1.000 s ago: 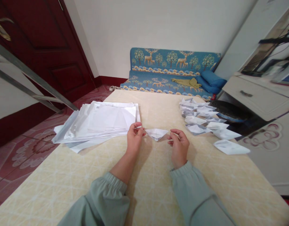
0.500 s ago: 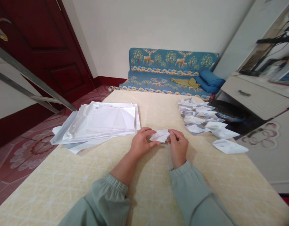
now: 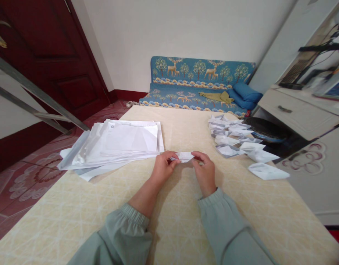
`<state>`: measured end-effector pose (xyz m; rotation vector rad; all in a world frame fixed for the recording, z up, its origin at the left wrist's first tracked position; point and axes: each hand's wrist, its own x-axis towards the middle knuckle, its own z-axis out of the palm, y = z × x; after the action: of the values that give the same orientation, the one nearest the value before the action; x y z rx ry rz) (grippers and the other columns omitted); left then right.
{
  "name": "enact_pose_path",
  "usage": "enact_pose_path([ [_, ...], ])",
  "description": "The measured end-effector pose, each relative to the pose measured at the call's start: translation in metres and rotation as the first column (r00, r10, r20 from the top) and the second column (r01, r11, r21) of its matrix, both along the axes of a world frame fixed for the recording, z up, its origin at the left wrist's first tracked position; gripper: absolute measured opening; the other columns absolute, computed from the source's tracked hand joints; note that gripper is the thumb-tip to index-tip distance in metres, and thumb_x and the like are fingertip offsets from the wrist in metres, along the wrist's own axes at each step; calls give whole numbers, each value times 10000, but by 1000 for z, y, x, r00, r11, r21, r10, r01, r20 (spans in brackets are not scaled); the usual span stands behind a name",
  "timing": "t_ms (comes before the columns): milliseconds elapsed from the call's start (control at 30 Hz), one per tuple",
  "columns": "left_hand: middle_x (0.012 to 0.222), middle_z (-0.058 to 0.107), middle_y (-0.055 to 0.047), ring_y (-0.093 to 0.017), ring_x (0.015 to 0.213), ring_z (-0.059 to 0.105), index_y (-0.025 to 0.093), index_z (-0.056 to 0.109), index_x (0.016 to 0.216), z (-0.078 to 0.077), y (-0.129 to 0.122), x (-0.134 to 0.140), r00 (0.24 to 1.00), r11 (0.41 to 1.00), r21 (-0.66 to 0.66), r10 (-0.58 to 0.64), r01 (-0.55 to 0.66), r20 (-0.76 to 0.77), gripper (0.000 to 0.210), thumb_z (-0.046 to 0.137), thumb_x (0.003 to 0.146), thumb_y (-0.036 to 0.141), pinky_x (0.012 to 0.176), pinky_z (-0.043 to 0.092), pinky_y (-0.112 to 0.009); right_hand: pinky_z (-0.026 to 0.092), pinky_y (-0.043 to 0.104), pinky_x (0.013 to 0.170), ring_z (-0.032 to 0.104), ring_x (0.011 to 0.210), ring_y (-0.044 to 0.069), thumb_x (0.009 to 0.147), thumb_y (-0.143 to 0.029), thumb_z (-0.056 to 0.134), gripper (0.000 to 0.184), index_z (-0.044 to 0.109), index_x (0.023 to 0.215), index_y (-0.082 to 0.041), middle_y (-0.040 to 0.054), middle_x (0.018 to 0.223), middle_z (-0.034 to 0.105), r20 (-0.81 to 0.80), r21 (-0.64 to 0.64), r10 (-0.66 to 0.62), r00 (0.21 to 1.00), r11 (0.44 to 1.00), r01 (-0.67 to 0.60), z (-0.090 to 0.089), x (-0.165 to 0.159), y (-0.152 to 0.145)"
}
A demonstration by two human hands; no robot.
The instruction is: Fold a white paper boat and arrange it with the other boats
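A small piece of folded white paper (image 3: 185, 156) is held over the middle of the table, stretched between my two hands. Its left end is pinched by the thumb and fingers of my left hand (image 3: 164, 166). My right hand (image 3: 204, 170) pinches the other end between thumb and fingers. The paper looks narrow and creased; its inner folds are too small to make out. Several folded paper boats (image 3: 231, 134) stand in rows to the right of my right hand, the nearest paper boat (image 3: 268, 171) apart from the others.
A stack of white paper sheets (image 3: 128, 138) lies at the table's left side. The table (image 3: 175, 228) has a pale yellow patterned cover. Beyond it stands a blue patterned sofa (image 3: 191, 88). A drawer cabinet (image 3: 304, 110) is at the right, a metal frame (image 3: 39, 97) at the left.
The folded paper has gone from a flat diamond-like shape to a narrower, strip-like one. My right hand has moved slightly left, and both hands still grip the ends.
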<state>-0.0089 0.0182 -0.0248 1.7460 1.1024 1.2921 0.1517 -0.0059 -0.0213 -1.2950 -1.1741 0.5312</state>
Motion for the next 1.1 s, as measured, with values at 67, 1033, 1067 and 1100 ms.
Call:
enact_pose_path([
  [67,894,669,-56,-162,736,596,173,663,740,-1,0,0,997,998,-67,27,-22,77,81,655,704,245,648,441,-244,480,324,762,611,834,194,647,-155,566,282,680,900,-201,47,916,673,-38,-42,51,998,998,-53,0,-1,0],
  [1033,862,645,-87,-199,804,611,212,738,720,2,0,-1,998,998,12,-60,60,22,84,721,665,274,687,476,-283,466,328,759,586,854,196,695,-223,655,101,722,756,-267,34,921,625,193,-6,239,952,970,-242,0,-7,-4],
  [1067,861,645,-87,-193,780,612,209,735,705,2,0,-1,998,998,19,-61,61,-2,71,720,667,267,671,474,-281,464,325,746,586,839,192,699,-225,653,98,723,751,-269,32,927,624,222,-28,230,948,973,-229,-2,-6,-4],
  [1100,859,646,-85,-187,759,612,206,730,690,2,0,-1,998,998,24,-60,61,-21,59,720,666,259,659,471,-278,460,322,734,586,827,189,699,-228,654,95,723,748,-271,30,934,625,247,-48,219,944,976,-214,-3,-4,-3],
])
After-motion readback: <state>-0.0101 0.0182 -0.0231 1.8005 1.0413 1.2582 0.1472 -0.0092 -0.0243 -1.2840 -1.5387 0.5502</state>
